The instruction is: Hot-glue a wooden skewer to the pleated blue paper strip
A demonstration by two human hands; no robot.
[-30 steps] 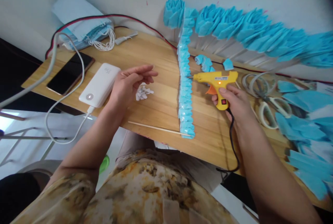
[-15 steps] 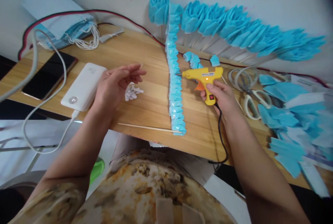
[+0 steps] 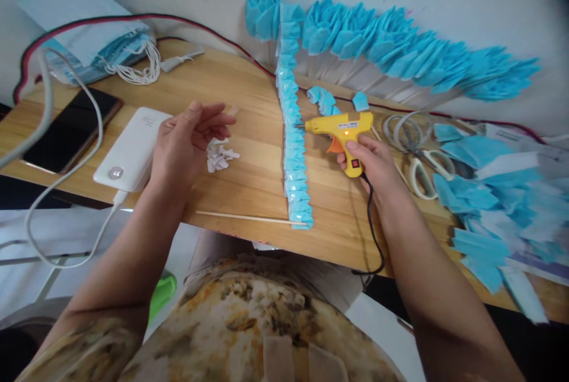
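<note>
My right hand [image 3: 372, 160] grips a yellow hot glue gun [image 3: 340, 127] with a lit orange light. Its nozzle points left and meets the long pleated blue strip [image 3: 293, 133], which runs from the table's back toward its front edge. Glossy patches show along the strip. A thin wooden stick [image 3: 249, 217] lies with one end over the strip's near end. My left hand [image 3: 191, 139] hovers over the table left of the strip, fingers loosely stretched and holding nothing that I can see. Beneath and beside its fingers is a small heap of white scraps [image 3: 220, 158].
A white power bank [image 3: 133, 148], a phone [image 3: 71, 130] and face masks [image 3: 89, 26] lie at the left. Blue fabric flowers [image 3: 391, 41] on sticks lean along the wall. Scissors [image 3: 429, 172] and blue fabric pieces [image 3: 484, 186] are at the right.
The whole view has shifted slightly, so most things appear a little further left. My left hand has turned a little, its fingers more spread. The glue gun stays at the strip.
</note>
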